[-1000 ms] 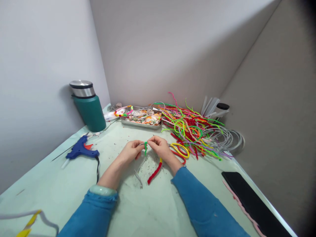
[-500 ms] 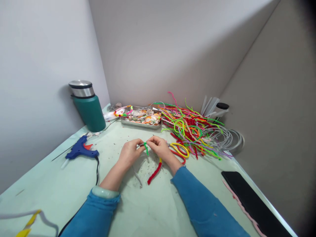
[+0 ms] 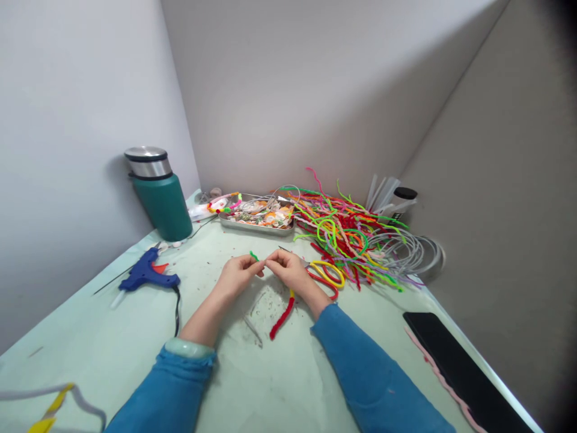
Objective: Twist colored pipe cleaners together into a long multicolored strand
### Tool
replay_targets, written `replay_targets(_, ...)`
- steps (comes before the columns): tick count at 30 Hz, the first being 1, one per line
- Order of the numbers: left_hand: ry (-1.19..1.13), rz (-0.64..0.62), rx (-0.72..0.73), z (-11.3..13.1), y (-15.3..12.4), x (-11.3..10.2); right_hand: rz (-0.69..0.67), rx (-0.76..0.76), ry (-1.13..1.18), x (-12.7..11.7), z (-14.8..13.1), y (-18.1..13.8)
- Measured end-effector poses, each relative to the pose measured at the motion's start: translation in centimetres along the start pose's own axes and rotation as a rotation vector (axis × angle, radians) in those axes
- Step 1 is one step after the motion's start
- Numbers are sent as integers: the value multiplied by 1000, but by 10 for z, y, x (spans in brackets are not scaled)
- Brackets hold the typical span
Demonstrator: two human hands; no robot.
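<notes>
My left hand point(image 3: 235, 276) and my right hand point(image 3: 288, 272) meet above the pale green table point(image 3: 112, 337), fingertips pinched together on a short green pipe cleaner point(image 3: 255, 257) wound on a thin grey wire. A red and yellow pipe cleaner point(image 3: 282, 314) lies on the table just under my right wrist. Yellow and red loops point(image 3: 328, 273) lie right of my right hand. Both forearms wear blue sleeves.
A heap of coloured pipe cleaners point(image 3: 347, 234) and grey wire coils point(image 3: 412, 255) lie at the back right. A metal tray point(image 3: 259, 216) of scraps stands behind my hands. At left are a teal flask point(image 3: 158, 193) and blue glue gun point(image 3: 146, 273). A black phone point(image 3: 455, 373) lies at right.
The green pipe cleaner's loose end, hanging down between my fingers before, now sticks up short above my left fingertips. My hands have stayed in the same place.
</notes>
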State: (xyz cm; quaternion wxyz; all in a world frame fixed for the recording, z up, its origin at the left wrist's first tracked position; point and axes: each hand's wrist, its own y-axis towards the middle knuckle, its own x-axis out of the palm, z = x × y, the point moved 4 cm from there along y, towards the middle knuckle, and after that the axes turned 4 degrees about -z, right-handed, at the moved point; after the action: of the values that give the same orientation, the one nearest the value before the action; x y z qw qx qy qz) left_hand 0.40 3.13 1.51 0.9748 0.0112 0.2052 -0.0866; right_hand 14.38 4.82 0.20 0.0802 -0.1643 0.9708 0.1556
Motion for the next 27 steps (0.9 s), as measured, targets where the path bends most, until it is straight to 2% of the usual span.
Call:
replay_targets(3,-201,-25,-121,-5,-1,3,-21,-10,7,2,0,-1)
replay_targets(6,-291,-41,-145,-6,-1,4,-27,-15,8,3,-1,-2)
replay_targets(10,-216,-53,-105,-6,0,3,19,13,0,0,-1,-1)
replay_targets(12,-114,-9,-76,-7,1,1,51,37,0,-3,0,0)
replay_targets(15,-7,114,-9,-7,3,-5,98,67,10,-7,3,1)
replay_targets(18,75,199,131,-2,3,-8,132,80,15,-9,5,2)
replay_targets(22,341,260,392,10,-1,-6,150,69,36,-10,4,2)
replay_targets(27,557,264,475,7,2,-2,140,81,3,-10,4,1)
